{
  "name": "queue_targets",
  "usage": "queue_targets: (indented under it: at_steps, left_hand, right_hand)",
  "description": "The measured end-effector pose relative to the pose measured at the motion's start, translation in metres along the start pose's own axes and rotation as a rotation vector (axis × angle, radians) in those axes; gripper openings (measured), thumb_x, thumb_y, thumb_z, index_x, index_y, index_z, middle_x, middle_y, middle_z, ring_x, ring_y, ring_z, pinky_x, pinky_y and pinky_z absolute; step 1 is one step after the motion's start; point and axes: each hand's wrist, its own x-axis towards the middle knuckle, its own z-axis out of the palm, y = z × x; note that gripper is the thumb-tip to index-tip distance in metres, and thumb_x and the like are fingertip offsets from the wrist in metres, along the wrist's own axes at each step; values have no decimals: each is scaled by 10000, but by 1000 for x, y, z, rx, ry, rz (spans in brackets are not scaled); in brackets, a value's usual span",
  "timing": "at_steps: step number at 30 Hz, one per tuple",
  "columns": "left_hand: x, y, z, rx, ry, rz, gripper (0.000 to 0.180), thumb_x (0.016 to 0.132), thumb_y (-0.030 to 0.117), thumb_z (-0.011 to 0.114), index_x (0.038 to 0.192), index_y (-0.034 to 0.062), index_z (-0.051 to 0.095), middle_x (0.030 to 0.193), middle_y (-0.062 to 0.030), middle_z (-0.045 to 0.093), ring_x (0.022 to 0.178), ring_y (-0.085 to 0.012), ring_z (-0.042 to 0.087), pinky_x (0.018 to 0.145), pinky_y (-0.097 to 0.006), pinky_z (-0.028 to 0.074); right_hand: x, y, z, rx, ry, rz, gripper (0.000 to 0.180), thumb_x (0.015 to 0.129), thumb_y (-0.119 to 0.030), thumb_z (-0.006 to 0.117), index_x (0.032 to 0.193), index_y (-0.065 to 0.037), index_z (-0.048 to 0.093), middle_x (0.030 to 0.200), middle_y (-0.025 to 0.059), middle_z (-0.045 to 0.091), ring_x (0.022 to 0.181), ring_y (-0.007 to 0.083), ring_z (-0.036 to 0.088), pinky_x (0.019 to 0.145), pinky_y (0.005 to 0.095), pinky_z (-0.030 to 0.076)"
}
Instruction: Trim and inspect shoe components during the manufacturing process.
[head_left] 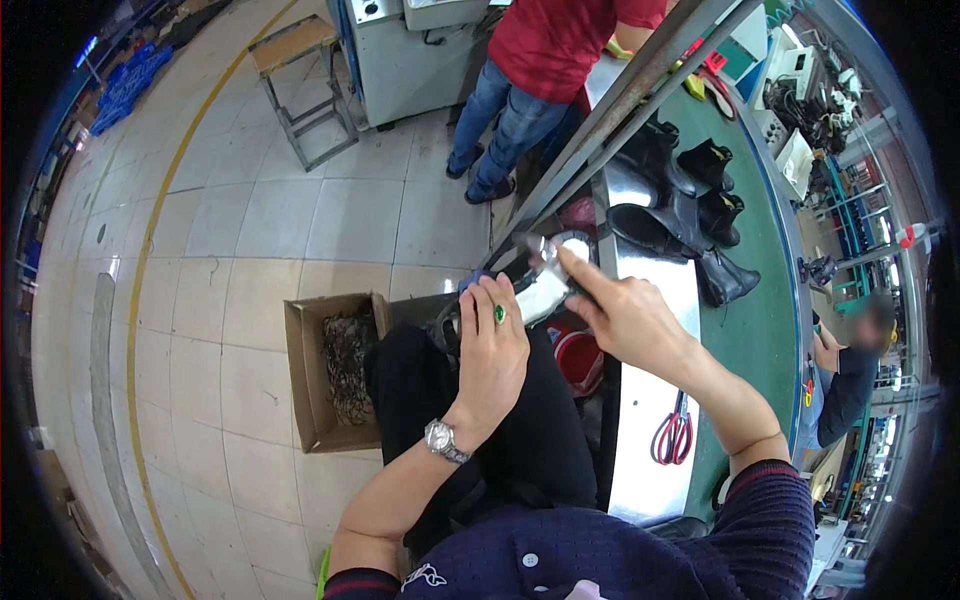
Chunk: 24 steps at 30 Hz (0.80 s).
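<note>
A boot [540, 294] with its pale underside turned up rests across my lap. Closed around its dark side is my left hand [490, 345], with a green-stoned ring on one finger and a metal watch [443, 440] at the wrist. On the boot's other side, my right hand [625, 315] is closed on a hammer-like tool. The tool's shiny metal head [541, 247] is smeared by motion over the pale underside. My right fingers hide most of its handle.
Several black boots [655, 229] stand on the bench at my right, with red-handled scissors [675, 435] nearer. Left of my legs is a cardboard box [300, 375] of dark scraps. A red bucket [578, 358] is beside my knee. Metal posts [610, 125] rise ahead, near another person [540, 60].
</note>
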Motion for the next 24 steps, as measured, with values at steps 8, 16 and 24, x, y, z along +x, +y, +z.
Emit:
queue_targets:
  at_steps: [8,16,24]
  left_hand:
    - [-3,3,11,43,70,15,557,808,41,533,1301,-192,419,1309,-352,447,1243,-449,445,1102,-500,340]
    - [-3,-10,-14,-232,16,-80,671,776,159,727,1303,-134,434,1304,-270,476,1240,-390,447,1060,-462,373]
    - [-19,-24,-10,-194,-32,-116,713,738,108,762,1323,-115,422,1248,-260,518,1155,-399,509,975,-417,458]
  right_hand:
    - [8,-7,16,-132,-74,5,626,951,-149,520,1509,-127,236,582,168,608,524,358,622,506,431,501]
    - [-1,-13,30,-137,-79,63,619,936,-164,547,1493,-116,281,588,170,613,524,349,631,499,432,499]
    - [-2,-24,45,-89,-98,33,660,943,-162,544,1503,-104,199,589,177,612,515,356,624,489,440,491]
